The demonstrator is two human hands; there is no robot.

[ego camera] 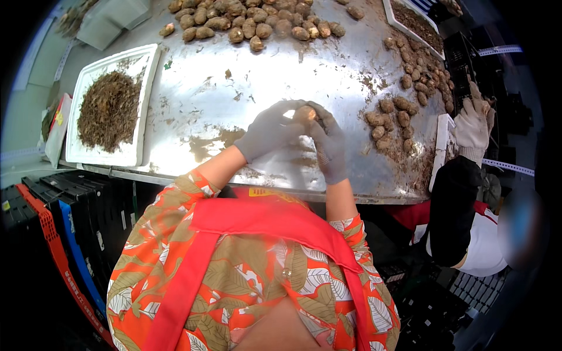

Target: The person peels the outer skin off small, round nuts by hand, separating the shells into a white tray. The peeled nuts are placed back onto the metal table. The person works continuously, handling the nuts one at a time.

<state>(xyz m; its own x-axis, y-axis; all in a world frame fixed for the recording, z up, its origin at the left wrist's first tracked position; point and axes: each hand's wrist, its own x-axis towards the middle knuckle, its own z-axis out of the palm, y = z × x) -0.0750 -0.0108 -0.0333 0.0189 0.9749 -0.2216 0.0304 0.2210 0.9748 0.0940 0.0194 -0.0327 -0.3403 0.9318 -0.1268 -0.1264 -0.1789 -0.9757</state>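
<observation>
A brown taro corm (304, 114) sits between my two gloved hands above the metal table (263, 79). My left hand (273, 130), in a grey glove, grips the corm from its left side. Around its right side curl the fingers of my right hand (327, 139), gloved alike. Part of the corm is hidden behind the fingers. Beyond my hands lies a large heap of taro corms (250, 19). A smaller group of corms (388, 123) rests to the right of my right hand.
At the left stands a white foam tray (148, 105) holding brown fibrous peelings (109, 112). Another tray of debris (432, 46) is at the far right. A co-worker's gloved hand (473, 125) reaches in at the right edge. Black crates (88, 206) are stacked below the table's left front.
</observation>
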